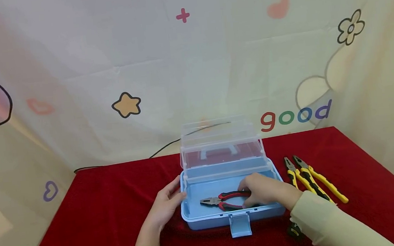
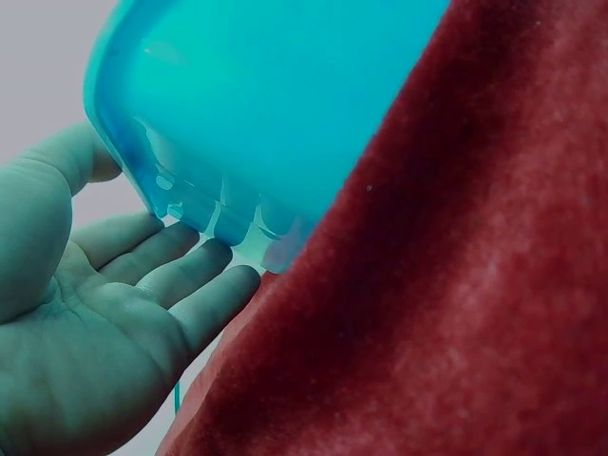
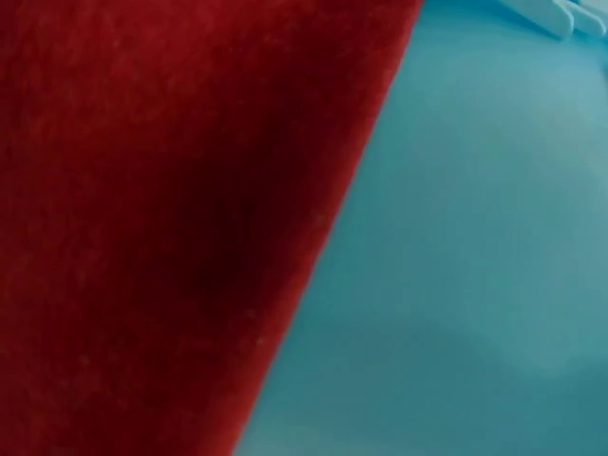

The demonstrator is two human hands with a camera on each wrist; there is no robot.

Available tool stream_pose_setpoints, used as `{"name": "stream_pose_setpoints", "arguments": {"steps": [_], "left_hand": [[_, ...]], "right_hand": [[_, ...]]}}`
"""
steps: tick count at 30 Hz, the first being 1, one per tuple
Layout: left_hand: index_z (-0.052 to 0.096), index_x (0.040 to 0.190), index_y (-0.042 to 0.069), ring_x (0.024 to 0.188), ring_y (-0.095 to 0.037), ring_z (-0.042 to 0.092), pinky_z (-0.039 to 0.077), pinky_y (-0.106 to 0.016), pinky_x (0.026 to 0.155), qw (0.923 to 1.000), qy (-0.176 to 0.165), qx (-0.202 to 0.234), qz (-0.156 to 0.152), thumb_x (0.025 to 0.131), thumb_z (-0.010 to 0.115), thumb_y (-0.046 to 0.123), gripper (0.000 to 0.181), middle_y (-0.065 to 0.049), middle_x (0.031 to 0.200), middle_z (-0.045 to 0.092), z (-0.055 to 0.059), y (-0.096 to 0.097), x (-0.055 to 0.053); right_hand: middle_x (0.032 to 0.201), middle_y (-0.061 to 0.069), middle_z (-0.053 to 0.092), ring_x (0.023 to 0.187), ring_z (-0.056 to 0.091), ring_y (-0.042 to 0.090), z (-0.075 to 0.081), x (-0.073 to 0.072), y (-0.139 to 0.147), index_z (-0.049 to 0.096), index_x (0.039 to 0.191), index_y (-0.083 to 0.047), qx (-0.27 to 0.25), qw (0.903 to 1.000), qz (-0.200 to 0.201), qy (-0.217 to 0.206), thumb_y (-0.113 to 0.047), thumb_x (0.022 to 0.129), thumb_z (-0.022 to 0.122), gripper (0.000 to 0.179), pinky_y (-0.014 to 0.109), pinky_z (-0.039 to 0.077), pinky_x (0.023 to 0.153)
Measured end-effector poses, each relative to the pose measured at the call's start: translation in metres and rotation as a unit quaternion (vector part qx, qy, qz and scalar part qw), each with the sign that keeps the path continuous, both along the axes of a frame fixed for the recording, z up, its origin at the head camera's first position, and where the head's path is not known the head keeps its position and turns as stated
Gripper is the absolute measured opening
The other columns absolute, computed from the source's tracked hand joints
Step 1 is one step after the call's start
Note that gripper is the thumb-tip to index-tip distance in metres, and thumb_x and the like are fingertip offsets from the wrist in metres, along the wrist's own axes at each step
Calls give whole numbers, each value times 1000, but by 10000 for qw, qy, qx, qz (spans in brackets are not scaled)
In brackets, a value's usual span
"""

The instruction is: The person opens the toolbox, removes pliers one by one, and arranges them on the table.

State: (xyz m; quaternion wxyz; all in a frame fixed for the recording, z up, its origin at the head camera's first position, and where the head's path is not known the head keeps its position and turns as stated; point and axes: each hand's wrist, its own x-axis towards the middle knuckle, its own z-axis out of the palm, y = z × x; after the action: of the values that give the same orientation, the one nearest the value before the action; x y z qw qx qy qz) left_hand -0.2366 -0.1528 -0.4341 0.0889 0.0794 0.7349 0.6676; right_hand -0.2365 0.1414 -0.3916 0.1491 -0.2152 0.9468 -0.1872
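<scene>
A light-blue toolbox (image 1: 210,221) with a raised clear lid (image 1: 219,136) sits on the red cloth. Inside it lie pliers (image 1: 210,202) with red-and-black handles spread apart, their jaws pointing left. My right hand (image 1: 260,189) reaches over the front rim and grips the handle ends, partly covering them. At the box's left end, my left hand (image 1: 165,203) holds the wall, thumb at the rim and fingers along the outside. The left wrist view shows those fingertips (image 2: 214,252) against the blue side wall. The right wrist view shows the box's outer wall (image 3: 456,228), not the hand.
Two yellow-and-black pliers (image 1: 291,167) (image 1: 316,179) lie right of the toolbox, partly behind the right forearm. The front latch (image 1: 240,225) hangs down. A patterned curtain (image 1: 141,65) stands behind the table, and a thin black cable (image 1: 165,146) runs along its bottom.
</scene>
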Motion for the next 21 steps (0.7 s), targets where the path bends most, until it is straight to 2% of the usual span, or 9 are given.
{"name": "stream_pose_setpoints", "arguments": {"steps": [6,13,17,21], "left_hand": [[37,146,16,131,-31,46,45,-45,100,10000,-5,-72,6,92,58,12,58,-8,149,40,-1,-1,0],[35,147,13,128,-28,49,44,-43,100,9998,-27,-165,91,92,58,11,59,-9,148,41,0,0,-2],[37,146,14,128,-29,49,45,-43,100,9999,-18,-120,97,92,58,10,58,-10,147,43,0,-1,-2],[38,145,14,127,-31,50,46,-44,98,9999,-17,-106,64,92,58,10,57,-11,146,43,0,0,-1]], "right_hand": [[100,4,65,89,55,16,-3,1,1,69,111,-4,312,9995,-23,63,-19,69,83,46,39,52,86],[87,1,59,78,52,13,-4,-1,1,69,102,-4,658,9954,396,569,-18,67,85,41,33,51,73],[87,-1,60,78,52,13,-6,-2,2,68,100,-4,596,9961,392,512,-21,68,84,40,33,50,73],[90,-1,62,80,53,13,-8,-3,5,65,103,-5,424,9983,223,320,-22,69,84,43,35,50,75]]}}
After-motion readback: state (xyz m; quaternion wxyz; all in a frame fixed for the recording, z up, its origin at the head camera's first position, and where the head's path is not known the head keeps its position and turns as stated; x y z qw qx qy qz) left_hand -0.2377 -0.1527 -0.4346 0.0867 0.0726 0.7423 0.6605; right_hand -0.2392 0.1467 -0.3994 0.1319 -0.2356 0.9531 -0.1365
